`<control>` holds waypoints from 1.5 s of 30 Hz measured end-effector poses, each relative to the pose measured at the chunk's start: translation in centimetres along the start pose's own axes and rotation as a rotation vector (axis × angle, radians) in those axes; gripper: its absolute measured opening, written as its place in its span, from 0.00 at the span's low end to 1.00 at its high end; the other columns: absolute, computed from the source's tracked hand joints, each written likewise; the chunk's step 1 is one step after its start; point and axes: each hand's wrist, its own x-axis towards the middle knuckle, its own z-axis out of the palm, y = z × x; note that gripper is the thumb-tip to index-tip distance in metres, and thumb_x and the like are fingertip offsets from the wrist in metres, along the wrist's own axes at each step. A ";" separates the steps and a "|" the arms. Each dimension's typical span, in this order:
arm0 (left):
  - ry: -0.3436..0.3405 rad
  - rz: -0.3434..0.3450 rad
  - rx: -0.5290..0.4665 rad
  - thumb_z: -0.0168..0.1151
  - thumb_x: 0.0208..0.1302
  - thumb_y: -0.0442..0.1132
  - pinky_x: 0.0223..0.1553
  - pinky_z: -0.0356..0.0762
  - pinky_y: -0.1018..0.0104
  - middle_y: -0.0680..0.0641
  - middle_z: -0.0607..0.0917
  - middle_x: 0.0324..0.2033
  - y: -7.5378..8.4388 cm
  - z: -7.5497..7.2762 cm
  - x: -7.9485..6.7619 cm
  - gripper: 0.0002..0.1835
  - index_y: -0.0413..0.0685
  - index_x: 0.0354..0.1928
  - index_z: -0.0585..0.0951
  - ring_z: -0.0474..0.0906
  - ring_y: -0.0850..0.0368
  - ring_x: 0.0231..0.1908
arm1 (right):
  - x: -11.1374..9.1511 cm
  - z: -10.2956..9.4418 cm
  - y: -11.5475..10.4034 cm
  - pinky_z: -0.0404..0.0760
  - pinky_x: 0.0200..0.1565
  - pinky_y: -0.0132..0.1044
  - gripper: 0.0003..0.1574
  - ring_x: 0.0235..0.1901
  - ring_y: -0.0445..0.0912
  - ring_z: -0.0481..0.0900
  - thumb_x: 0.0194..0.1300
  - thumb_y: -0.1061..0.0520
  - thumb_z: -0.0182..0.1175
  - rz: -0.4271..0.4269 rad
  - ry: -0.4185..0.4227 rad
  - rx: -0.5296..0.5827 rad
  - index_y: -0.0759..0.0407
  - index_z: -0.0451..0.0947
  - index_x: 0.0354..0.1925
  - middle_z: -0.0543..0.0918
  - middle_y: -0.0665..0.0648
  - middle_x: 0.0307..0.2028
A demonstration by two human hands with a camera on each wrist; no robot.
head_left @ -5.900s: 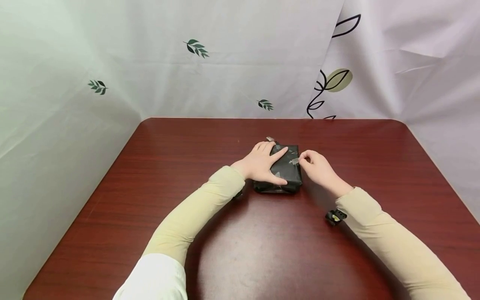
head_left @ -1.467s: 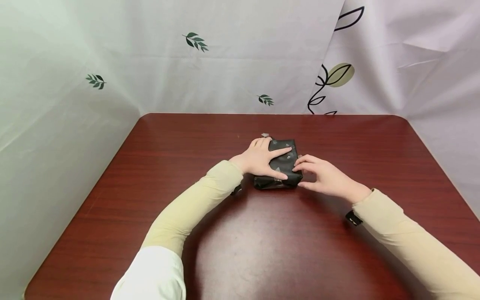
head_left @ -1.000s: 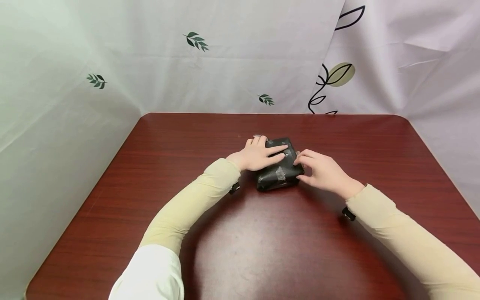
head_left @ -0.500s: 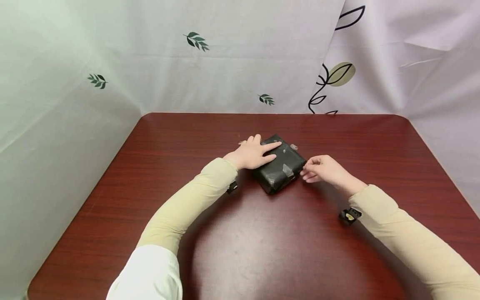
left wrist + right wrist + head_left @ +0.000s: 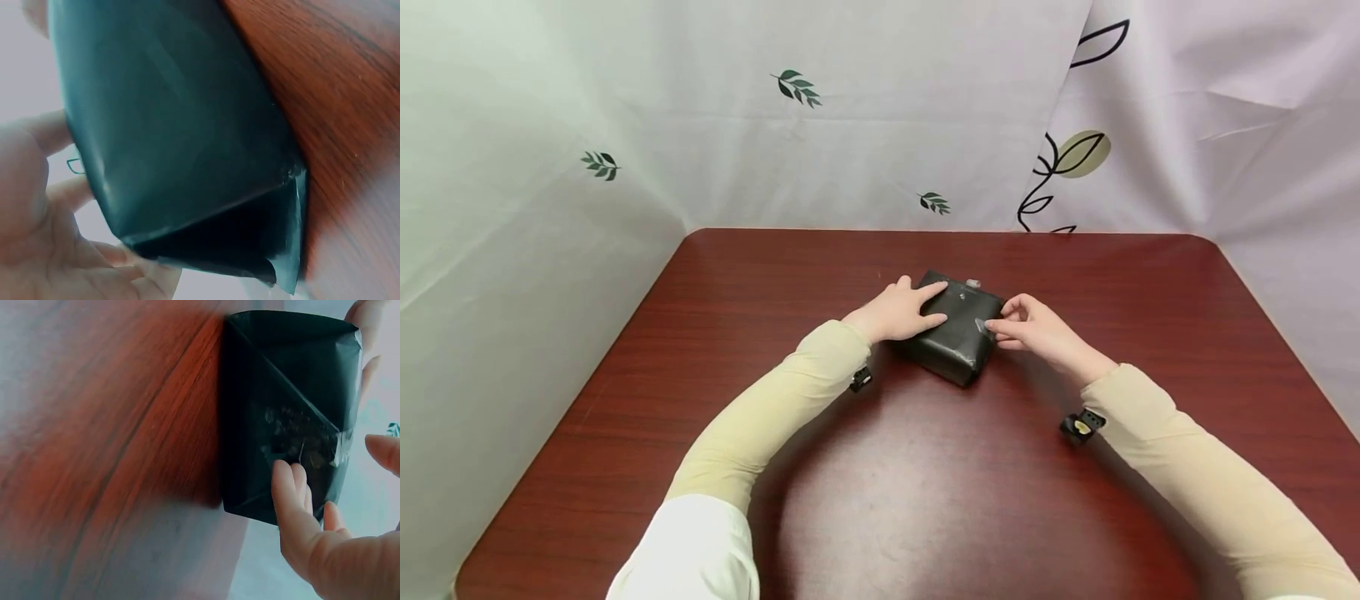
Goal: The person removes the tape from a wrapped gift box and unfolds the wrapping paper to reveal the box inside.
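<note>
A box wrapped in glossy black paper lies at an angle on the table, with bits of clear tape on it. My left hand rests over its left part, fingers spread on top. The left wrist view has this hand beside a folded end of the wrapping. At the opposite end my right hand touches a piece of clear tape near the top edge. Seen from the right wrist, fairly straight fingertips press on the taped, folded end face, while another digit stands apart above.
A strip of tape sticks out from the box's far side. The dark red wooden table stretches around the box. White cloth with leaf prints hangs behind the table and along its sides.
The box has turned counterclockwise, its taped end swinging from the front to the right. My left hand has shifted slightly left; my right hand has come onto the taped end.
</note>
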 end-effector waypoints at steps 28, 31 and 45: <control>0.345 0.238 0.032 0.69 0.54 0.31 0.45 0.76 0.61 0.44 0.80 0.37 -1.6 0.6 -2.3 0.29 0.44 0.60 0.74 0.77 0.50 0.40 | 3.5 -1.1 0.3 0.75 0.35 0.33 0.25 0.29 0.39 0.70 0.65 0.57 0.59 -0.041 0.102 -0.241 0.69 0.63 0.54 0.73 0.58 0.38; 0.378 0.327 0.195 0.69 0.53 0.29 0.43 0.76 0.60 0.42 0.74 0.44 -1.3 0.3 -2.2 0.33 0.47 0.63 0.72 0.72 0.48 0.45 | 3.6 -1.1 0.4 0.73 0.33 0.31 0.25 0.29 0.39 0.71 0.65 0.57 0.58 -0.047 0.106 -0.241 0.70 0.63 0.54 0.74 0.58 0.38; 0.086 0.458 0.694 0.56 0.65 0.31 0.69 0.55 0.56 0.47 0.61 0.70 1.7 -0.7 -0.2 0.35 0.56 0.72 0.59 0.53 0.49 0.72 | 3.1 -1.0 0.9 0.72 0.34 0.28 0.26 0.36 0.45 0.73 0.63 0.53 0.61 -0.057 0.177 -0.258 0.69 0.67 0.51 0.77 0.65 0.45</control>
